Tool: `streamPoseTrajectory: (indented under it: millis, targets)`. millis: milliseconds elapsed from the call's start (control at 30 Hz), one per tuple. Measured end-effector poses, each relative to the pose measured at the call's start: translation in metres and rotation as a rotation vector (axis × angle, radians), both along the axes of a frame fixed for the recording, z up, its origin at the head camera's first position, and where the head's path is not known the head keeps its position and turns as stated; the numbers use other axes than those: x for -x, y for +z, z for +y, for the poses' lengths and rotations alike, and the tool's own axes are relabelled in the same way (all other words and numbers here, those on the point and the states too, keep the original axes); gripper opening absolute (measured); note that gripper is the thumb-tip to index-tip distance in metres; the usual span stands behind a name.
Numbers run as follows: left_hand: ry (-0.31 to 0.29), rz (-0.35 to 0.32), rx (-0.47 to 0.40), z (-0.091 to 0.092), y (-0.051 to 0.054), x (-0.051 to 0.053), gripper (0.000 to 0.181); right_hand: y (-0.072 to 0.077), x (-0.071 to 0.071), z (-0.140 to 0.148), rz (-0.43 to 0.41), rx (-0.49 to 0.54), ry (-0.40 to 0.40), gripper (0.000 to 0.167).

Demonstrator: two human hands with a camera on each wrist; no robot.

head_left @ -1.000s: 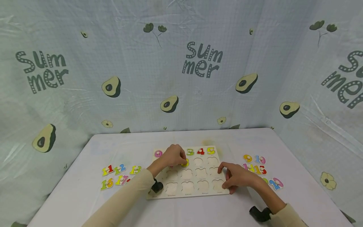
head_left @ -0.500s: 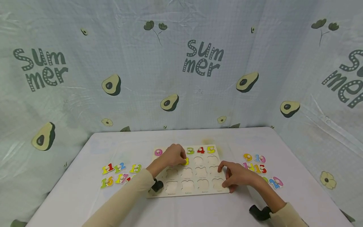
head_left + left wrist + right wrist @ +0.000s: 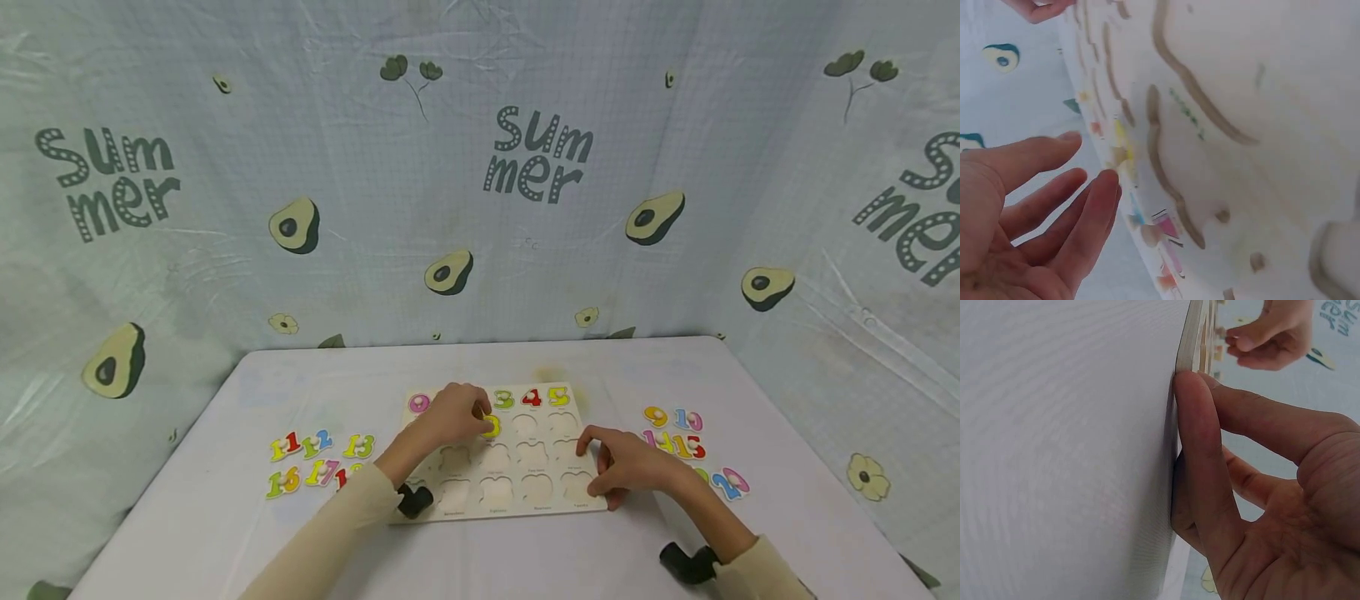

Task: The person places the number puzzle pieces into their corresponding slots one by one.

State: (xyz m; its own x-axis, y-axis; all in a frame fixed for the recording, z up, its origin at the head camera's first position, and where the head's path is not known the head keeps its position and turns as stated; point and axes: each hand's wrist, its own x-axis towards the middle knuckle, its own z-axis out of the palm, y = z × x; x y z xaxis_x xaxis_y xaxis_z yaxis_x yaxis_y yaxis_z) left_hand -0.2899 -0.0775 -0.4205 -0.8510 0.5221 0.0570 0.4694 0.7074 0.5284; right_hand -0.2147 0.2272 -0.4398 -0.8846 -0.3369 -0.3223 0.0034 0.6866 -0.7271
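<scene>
A pale wooden number puzzle board (image 3: 517,511) lies on the table, with rows of shaped recesses. In its second row sits a yellow number piece (image 3: 492,427), which looks like an 8. My left hand (image 3: 452,414) hovers just over that piece; in the left wrist view the thumb and fingers (image 3: 1102,194) are apart and hold nothing. At the board's front right corner my right hand (image 3: 628,461) grips the edge, thumb above and fingers against the side and underside (image 3: 1194,406). Pieces 3, 4 and 5 (image 3: 558,396) fill top-row recesses. My left hand hides part of the upper left.
Loose number pieces, including 11, 12, 13, 16 and 17 (image 3: 322,473), lie left of the board. More loose pieces, such as 9, 10, 15 and 20 (image 3: 730,483), lie on the right. A patterned curtain (image 3: 360,292) hangs behind the white table (image 3: 337,375).
My left fingers have come off the yellow piece, which stays in the board, and the left wrist has shifted slightly. The right hand keeps its grip on the corner.
</scene>
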Motion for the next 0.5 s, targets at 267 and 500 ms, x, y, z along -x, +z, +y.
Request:
streamPoseTrajectory:
  millis: [267, 500]
  targets:
    - [0.169, 0.075, -0.235, -0.028, 0.011, -0.018, 0.02, 0.0, 0.001, 0.001, 0.0, -0.002, -0.002, 0.048]
    - [0.3, 0.104, -0.334, -0.065, 0.012, -0.029, 0.025, -0.001, 0.001, 0.001, 0.0, -0.003, -0.006, 0.048]
